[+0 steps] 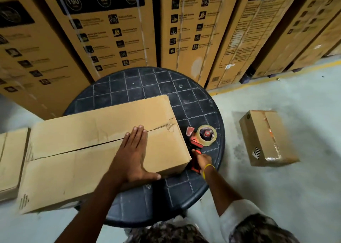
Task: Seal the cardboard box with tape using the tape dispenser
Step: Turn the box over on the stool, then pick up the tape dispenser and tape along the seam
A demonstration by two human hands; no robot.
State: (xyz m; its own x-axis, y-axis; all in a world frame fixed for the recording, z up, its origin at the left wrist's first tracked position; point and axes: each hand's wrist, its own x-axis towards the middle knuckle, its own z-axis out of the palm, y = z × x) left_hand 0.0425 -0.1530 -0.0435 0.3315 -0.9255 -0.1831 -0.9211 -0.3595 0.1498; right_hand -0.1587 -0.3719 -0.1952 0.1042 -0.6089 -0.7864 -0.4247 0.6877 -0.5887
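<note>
Now | cardboard box [103,143] frame centre on round table [140,88], seam untaped | left hand [135,154] flat, open, pinning flaps | right hand [203,160] grip closed on tape dispenser [200,141] handle, beside box's right end, likely ready to start.

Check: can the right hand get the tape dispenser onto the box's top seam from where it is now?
Probably yes. The right hand grips the tape dispenser beside the box's right end, near the seam. The left hand lies flat across the seam and would have to shift.
</note>
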